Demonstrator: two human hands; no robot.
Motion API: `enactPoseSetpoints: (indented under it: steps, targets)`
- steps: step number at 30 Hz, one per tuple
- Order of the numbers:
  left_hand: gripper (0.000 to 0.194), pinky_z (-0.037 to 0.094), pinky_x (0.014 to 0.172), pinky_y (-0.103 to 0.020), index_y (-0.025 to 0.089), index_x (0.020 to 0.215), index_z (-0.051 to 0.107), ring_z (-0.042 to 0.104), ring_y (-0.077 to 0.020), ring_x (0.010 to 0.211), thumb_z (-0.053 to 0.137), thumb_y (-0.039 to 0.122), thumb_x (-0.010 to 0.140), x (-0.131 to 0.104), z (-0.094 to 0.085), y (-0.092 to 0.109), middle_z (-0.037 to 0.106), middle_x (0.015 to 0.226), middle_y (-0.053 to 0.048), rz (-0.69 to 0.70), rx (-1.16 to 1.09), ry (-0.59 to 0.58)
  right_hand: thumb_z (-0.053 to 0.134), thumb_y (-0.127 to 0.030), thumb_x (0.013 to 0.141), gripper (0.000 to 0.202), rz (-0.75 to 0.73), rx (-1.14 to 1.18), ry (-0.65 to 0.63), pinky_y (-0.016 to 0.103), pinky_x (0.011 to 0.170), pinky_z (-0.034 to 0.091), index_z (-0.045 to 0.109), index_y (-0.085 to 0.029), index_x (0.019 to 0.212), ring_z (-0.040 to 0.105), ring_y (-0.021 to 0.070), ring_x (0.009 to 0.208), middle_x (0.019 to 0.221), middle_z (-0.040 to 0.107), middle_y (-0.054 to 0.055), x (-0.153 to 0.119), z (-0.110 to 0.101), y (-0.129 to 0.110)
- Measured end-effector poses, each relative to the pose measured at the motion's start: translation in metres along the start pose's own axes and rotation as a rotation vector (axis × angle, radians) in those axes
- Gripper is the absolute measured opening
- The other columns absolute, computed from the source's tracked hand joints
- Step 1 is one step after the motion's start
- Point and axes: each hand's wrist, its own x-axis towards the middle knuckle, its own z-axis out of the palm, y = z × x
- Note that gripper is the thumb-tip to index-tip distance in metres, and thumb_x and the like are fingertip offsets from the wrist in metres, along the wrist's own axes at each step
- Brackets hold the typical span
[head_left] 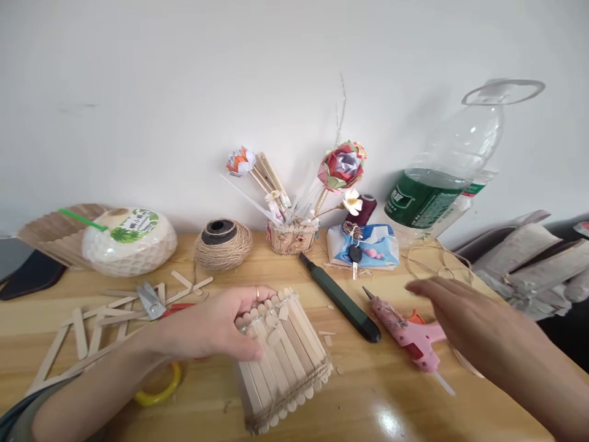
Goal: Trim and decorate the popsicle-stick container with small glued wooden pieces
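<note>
My left hand point(230, 325) grips the upper edge of a small box made of popsicle sticks point(285, 356), its thumb on the near face. Twine point(299, 390) runs around the box near its scalloped lower edge, and the box tilts on the table. My right hand point(460, 319) hovers at the right with fingers stretched out and nothing seen in them. Just left of it lies a pink hot glue gun point(405, 334), with a glue stick poking out of its back. Between the box and the glue gun is a dark green utility knife point(343, 301).
Scissors point(150, 301) and loose popsicle sticks point(80, 331) lie at the left, near a yellow ring point(161, 387). Behind stand a wrapped coconut point(131, 245), a twine spool point(223, 245), a basket with paper flowers point(293, 236), a blue packet point(386, 245) and a large bottle point(427, 196).
</note>
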Motion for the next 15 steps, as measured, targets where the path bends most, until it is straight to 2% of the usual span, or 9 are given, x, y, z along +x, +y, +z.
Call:
enactPoseSetpoints:
  steps: [1, 4, 8, 12, 15]
  targets:
    - [0.044, 0.045, 0.077, -0.026, 0.018, 0.107, 0.058, 0.058, -0.0187, 0.093, 0.072, 0.015, 0.065, 0.0, 0.001, 0.001, 0.065, 0.099, 0.0, 0.003, 0.016, 0.006, 0.037, -0.013, 0.064, 0.042, -0.02, -0.03, -0.008, 0.047, 0.06, 0.052, 0.068, -0.018, 0.092, 0.065, 0.0383, 0.092, 0.097, 0.071, 0.014, -0.008, 0.002, 0.01]
    - [0.038, 0.045, 0.076, -0.025, 0.018, 0.101, 0.059, 0.059, -0.018, 0.092, 0.071, 0.014, 0.065, 0.001, 0.004, 0.002, 0.065, 0.099, 0.0, 0.023, 0.03, 0.023, 0.037, -0.015, 0.073, 0.039, -0.151, -0.123, -0.106, 0.046, 0.067, 0.055, 0.07, -0.023, 0.091, 0.066, 0.0326, 0.093, 0.1, 0.07, 0.011, -0.023, 0.013, 0.032]
    - [0.04, 0.046, 0.076, -0.024, 0.018, 0.103, 0.059, 0.06, -0.0168, 0.092, 0.069, 0.012, 0.065, 0.002, 0.007, 0.004, 0.065, 0.101, 0.0, 0.045, 0.03, 0.027, 0.046, -0.018, 0.074, 0.036, -0.231, -0.106, -0.183, 0.038, 0.067, 0.056, 0.068, -0.021, 0.102, 0.068, 0.0295, 0.088, 0.101, 0.07, 0.012, -0.023, 0.027, 0.033]
    - [0.034, 0.045, 0.075, -0.023, 0.018, 0.097, 0.059, 0.06, -0.0153, 0.09, 0.069, 0.012, 0.065, 0.0, 0.014, 0.006, 0.065, 0.097, 0.001, 0.069, 0.041, 0.033, 0.054, -0.019, 0.071, 0.027, -0.255, 0.028, -0.094, 0.036, 0.061, 0.052, 0.068, -0.023, 0.094, 0.067, 0.0281, 0.075, 0.087, 0.071, 0.009, -0.018, 0.037, 0.029]
    - [0.032, 0.045, 0.074, -0.023, 0.017, 0.094, 0.059, 0.06, -0.0149, 0.087, 0.07, 0.012, 0.064, 0.0, 0.018, 0.008, 0.065, 0.094, 0.002, 0.094, 0.029, 0.053, 0.055, -0.02, 0.071, 0.015, -0.251, 0.109, -0.001, 0.035, 0.056, 0.049, 0.066, -0.023, 0.082, 0.063, 0.0252, 0.063, 0.075, 0.069, 0.006, -0.018, 0.04, 0.038]
